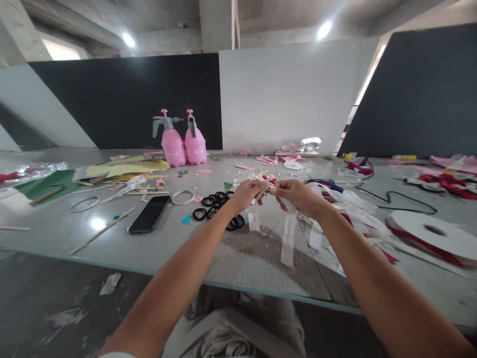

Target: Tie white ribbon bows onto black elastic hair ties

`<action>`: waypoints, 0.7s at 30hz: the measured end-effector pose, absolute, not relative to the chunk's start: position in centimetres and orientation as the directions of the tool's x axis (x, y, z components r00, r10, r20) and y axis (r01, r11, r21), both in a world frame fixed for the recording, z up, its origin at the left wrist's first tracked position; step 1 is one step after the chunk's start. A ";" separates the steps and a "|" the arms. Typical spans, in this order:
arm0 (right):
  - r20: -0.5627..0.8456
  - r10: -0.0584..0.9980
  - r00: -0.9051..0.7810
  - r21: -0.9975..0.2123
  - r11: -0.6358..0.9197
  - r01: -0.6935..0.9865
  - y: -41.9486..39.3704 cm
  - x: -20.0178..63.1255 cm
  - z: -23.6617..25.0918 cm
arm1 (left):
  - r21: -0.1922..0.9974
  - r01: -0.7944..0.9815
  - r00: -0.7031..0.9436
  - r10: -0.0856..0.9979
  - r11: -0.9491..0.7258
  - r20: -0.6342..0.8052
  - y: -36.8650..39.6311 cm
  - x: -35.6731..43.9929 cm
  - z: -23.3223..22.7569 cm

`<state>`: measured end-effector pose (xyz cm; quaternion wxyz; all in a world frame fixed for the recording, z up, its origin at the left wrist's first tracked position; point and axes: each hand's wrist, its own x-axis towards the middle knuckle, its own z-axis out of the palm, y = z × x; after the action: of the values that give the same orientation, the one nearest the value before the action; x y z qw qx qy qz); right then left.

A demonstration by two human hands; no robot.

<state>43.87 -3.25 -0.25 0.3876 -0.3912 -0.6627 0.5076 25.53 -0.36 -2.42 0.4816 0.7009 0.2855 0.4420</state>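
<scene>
In the head view, my left hand (pixel 249 194) and my right hand (pixel 297 197) meet above the middle of the table, both with fingers pinched together. Between them is a white ribbon (pixel 288 243), whose sheer-looking tails hang down below the fingers. Small red bits show close to the fingertips, but I cannot make out what they belong to. Just left of my left hand lies a cluster of black elastic bands (pixel 200 214), partly hidden behind the left forearm. Loose white ribbon (pixel 357 214) is heaped to the right of my right hand.
A phone (pixel 150 214) lies at the left, near two pink spray bottles (pixel 173 146). A white ribbon spool (pixel 413 226) with a red edge rests at the right. Behind it runs a black cord (pixel 389 196). Paper scraps and sticks litter the glass-edged table (pixel 112 258).
</scene>
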 end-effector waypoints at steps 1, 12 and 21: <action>0.103 0.912 -0.398 -0.975 0.172 0.143 -3.2 44.1 -0.6 | 0.937 -0.022 0.453 0.832 -0.348 0.320 -0.7 25.6 -2.8; 0.092 0.885 -0.456 -0.992 0.123 0.038 -3.0 45.8 -0.7 | 0.959 -0.016 0.400 0.877 -0.283 0.265 -1.4 24.0 -2.5; 0.173 0.905 -0.390 -0.974 0.215 0.066 -2.8 46.1 -1.1 | 0.937 0.093 0.518 0.820 -0.336 0.243 -1.9 23.8 -2.3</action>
<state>46.10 -2.78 -1.08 0.4129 -0.3670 -0.6610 0.5079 23.83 -1.86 -2.27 0.4825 0.7256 0.3147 0.3765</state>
